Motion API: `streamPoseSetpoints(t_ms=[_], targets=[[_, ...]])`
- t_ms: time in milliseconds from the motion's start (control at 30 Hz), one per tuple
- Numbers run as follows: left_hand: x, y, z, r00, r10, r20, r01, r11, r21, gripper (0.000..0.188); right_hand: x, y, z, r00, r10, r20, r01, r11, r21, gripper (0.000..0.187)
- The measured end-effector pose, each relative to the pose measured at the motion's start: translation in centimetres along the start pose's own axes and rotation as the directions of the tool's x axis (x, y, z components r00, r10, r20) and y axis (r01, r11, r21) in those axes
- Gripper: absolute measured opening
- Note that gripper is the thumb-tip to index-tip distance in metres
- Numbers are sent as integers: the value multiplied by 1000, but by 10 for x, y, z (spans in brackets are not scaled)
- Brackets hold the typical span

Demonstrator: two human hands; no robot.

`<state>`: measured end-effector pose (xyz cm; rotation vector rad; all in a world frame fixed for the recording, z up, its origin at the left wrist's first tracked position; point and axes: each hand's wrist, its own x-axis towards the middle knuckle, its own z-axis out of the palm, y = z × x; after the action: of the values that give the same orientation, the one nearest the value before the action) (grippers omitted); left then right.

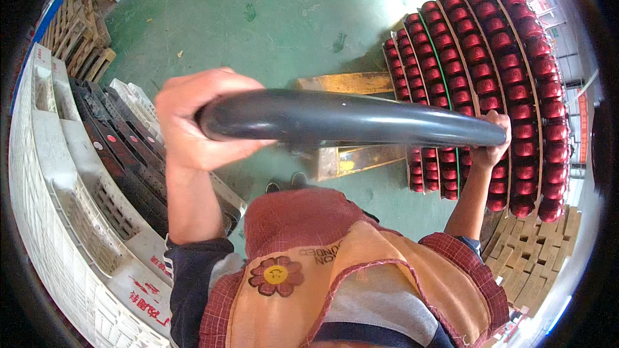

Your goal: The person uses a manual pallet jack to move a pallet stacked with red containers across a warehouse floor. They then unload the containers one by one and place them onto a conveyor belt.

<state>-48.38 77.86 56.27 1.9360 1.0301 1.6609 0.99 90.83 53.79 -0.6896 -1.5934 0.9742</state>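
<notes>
A thick, glossy black curved pallet jack handle (322, 117) spans the middle of the view, close to my chest. Around its left end my left hand (200, 119) is closed, thumb below and fingers over the top. My right hand (495, 138) is wrapped round the far right end, its fingers partly hidden by the bar. Beneath the handle, two worn yellow forks (371, 158) run rightward toward a tall stack of shiny red cylindrical containers (477, 58). The handle hides most of the space between the forks and whatever joins it to them.
Thin sheets separate the stack's layers, and a green strap (445, 84) crosses it. White plastic pallets (48, 154) and black ones (122, 135) stand along the left. Wooden pallets (80, 32) lie at the far left, pale wooden blocks (538, 251) at lower right. The floor (277, 19) is green.
</notes>
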Motion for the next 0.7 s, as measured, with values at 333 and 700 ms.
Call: streamPoseSetpoints(t_ms=[333, 700], targets=[[72, -65, -37, 845, 388, 367, -308, 915, -259, 36, -29, -41, 8, 957, 135, 257, -196, 953, 230, 60], [153, -107, -31, 277, 688, 671, -8, 700, -714, 87, -102, -97, 119, 700, 279, -658, -398, 917, -35, 45]])
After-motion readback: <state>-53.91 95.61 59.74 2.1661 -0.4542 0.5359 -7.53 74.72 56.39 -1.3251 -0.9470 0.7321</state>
